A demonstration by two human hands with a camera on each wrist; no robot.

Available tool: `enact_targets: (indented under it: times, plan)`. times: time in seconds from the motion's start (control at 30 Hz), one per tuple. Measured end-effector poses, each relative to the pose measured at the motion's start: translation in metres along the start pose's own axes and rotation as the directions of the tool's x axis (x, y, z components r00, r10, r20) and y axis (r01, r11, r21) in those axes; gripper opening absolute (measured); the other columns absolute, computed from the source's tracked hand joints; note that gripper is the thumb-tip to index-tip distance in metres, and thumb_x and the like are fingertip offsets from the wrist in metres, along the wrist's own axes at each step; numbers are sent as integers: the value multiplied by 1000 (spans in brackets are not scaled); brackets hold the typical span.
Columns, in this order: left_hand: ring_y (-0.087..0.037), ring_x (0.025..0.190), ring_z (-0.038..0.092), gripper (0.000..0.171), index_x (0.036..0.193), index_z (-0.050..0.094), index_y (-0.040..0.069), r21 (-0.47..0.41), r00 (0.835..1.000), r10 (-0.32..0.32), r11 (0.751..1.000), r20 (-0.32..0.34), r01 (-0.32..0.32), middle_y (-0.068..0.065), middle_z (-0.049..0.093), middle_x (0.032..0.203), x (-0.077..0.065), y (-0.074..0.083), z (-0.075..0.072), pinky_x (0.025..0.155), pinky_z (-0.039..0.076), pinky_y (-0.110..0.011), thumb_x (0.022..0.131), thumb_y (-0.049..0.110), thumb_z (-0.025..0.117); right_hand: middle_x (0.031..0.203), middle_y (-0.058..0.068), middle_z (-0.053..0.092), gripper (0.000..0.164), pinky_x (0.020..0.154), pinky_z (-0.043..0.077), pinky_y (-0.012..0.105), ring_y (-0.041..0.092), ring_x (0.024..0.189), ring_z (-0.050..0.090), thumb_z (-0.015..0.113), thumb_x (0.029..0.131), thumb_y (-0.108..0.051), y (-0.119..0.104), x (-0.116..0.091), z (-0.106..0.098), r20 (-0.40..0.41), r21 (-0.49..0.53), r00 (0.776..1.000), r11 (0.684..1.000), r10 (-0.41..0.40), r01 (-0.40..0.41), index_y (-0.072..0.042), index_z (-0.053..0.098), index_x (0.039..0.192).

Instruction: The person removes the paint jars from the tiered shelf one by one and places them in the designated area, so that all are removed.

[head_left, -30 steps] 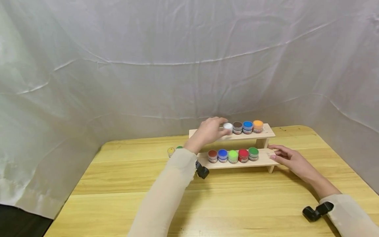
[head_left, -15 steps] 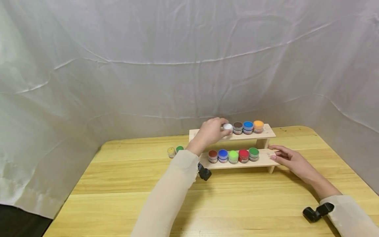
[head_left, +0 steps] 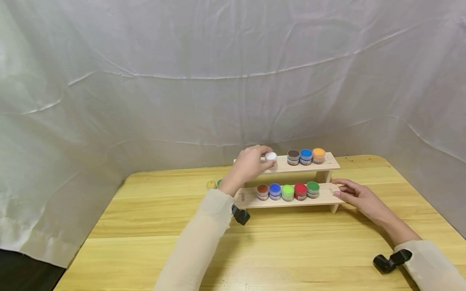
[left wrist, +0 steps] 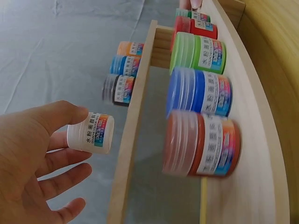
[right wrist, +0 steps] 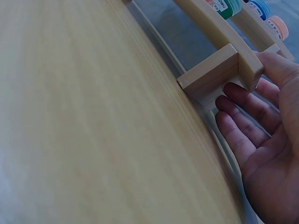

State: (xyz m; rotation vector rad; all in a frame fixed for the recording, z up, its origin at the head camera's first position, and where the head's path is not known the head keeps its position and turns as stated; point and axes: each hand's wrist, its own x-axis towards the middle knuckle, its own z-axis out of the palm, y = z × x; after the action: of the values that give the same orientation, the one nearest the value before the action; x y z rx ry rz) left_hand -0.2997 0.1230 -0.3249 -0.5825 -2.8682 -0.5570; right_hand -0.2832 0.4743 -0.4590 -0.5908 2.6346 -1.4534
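Observation:
My left hand [head_left: 249, 163] pinches a small jar of white paint [head_left: 271, 157] between thumb and fingers at the upper shelf [head_left: 280, 167] of a two-step wooden rack. In the left wrist view a narrow gap shows between the white jar's base [left wrist: 108, 135] and the shelf edge. To its right on that shelf stand brown [head_left: 293, 157], blue [head_left: 306, 157] and orange [head_left: 318, 156] jars. My right hand [head_left: 360, 200] holds the right end of the lower shelf [head_left: 251, 198], thumb on top. Its other fingers [right wrist: 243, 105] curl by the end support in the right wrist view.
Along the lower shelf sit several paint jars, from red-brown [head_left: 262, 192] to dark green [head_left: 312, 189]. A yellow jar [head_left: 211, 185] and a partly hidden green one [head_left: 219, 182] stand on the wooden table [head_left: 145, 218] left of the rack. A grey cloth [head_left: 182, 101] hangs behind.
My left hand has moved left with the white jar, so a gap now separates it from the brown jar. The right hand stays at the rack's end.

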Motion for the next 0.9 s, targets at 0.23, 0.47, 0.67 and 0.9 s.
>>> enact_targets:
  times: [0.23,0.47,0.67,0.9]
  plan:
    - [-18,106,62,37,119,68,14,-22,1000,4,1000,-31,-5,0,67,116,-13,-12,-12,93,47,-36,92,38,69,111,11,60,48,75,47,16,4,93,58,58,100,-24,2,0,0,-8,13,1000,1000,-13,13,-4,47,142]
    - [-20,109,61,37,121,67,14,-77,998,-20,997,-61,16,0,67,116,-28,-23,-21,94,47,-38,92,37,69,111,10,61,48,75,48,17,4,93,59,59,100,-24,3,0,-1,-10,16,1000,1000,-15,15,-4,47,142]
    - [-20,105,62,36,120,68,13,-85,996,-15,996,-86,7,-2,68,113,-38,-34,-24,92,47,-38,92,35,70,112,11,61,48,75,48,17,4,93,59,58,100,-23,3,0,-2,-8,15,1000,1000,-14,14,-4,47,142]
    - [-23,101,62,36,121,67,10,-109,995,-28,994,-98,17,-3,67,110,-53,-44,-28,86,49,-40,91,29,71,112,11,61,48,76,47,16,3,93,59,59,100,-24,3,0,-1,-7,16,1000,1000,-12,12,-4,47,142]
